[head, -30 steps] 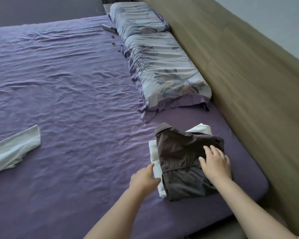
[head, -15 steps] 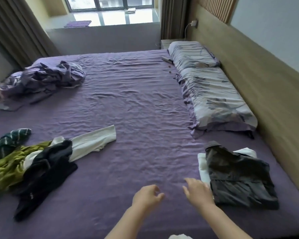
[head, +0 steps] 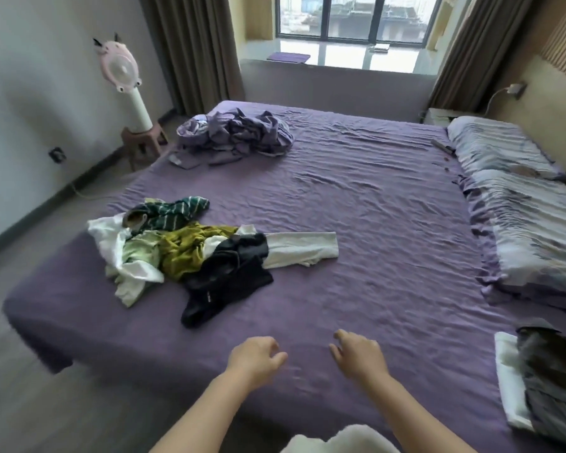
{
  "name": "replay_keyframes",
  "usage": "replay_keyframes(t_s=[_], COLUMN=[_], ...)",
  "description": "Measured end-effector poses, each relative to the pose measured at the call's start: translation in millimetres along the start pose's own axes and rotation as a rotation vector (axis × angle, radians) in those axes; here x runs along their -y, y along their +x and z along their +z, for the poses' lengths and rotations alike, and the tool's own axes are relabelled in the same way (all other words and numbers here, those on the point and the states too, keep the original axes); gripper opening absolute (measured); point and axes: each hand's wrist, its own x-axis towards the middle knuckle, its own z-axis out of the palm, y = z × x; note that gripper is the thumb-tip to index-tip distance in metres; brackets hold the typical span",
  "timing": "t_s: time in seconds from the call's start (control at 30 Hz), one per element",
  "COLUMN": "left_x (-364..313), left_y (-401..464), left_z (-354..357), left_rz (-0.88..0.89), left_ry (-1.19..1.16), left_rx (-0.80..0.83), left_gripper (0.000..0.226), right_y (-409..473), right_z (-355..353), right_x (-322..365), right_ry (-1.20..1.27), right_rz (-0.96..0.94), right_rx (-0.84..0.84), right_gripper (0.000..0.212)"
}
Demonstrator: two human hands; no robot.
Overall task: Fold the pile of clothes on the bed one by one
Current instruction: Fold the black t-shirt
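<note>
A loose pile of clothes (head: pixel 183 250) lies on the left part of the purple bed (head: pixel 373 223): a black garment (head: pixel 229 276), an olive one, a green striped one and white pieces, with a white sleeve (head: pixel 301 248) stretching right. At the bed's near right corner a folded dark brown garment (head: pixel 556 380) rests on a folded white one (head: pixel 508 387). My left hand (head: pixel 255 358) and my right hand (head: pixel 358 356) hover over bare sheet near the front edge, fingers loosely curled, holding nothing, well short of the pile.
A crumpled purple blanket (head: pixel 232 134) sits at the far left of the bed. Two patterned pillows (head: pixel 517 204) line the wooden headboard on the right. A pink fan (head: pixel 120 70) stands on a stool beside the bed's left side. Something white (head: pixel 337 441) shows at the bottom edge.
My hands left the folded brown garment and moved left over bare sheet. My view swung left, bringing the whole pile, the fan and the window into sight.
</note>
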Motion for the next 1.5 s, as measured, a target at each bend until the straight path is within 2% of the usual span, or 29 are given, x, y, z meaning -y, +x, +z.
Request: replay_keyframes(t_s=[0.27,0.7,0.83,0.93,1.1,1.3,1.5], left_x=[93,123,143,162,193,218,224], left_y=[-17,48,79,123,206,293,351], left_z=[-37,-78,-100,-123,-147,-146,-122], left_rz=[-0.167,-0.338,-0.323,-0.297,-0.219,-0.106,-0.038], left_ry=[-0.087,-0.278,-0.275,-0.262,-0.244,-0.197,-0.155], left_rx=[-0.031,-0.027,-0.01,0.0,0.045,0.106,0.067], left_gripper=[0.038,0.034,0.034,0.033,0.033,0.038,0.05], right_y=[31,145,183,219,267,320,350], right_z=[1,-11,-19,-20,-7,23,65], right_x=[95,138,151,165,191,223,245], right_ry=[-0.002,0.014,0.052,0.107,0.203,0.334,0.535], right_rz=[-0.147,-0.255,-0.204,-0.137,0.031,0.157,0.274], right_rx=[0.05,0.148,0.185,0.183,0.235,0.308,0.297], right_gripper=[0.035,0.033,0.035,0.044,0.051,0.056,0.052])
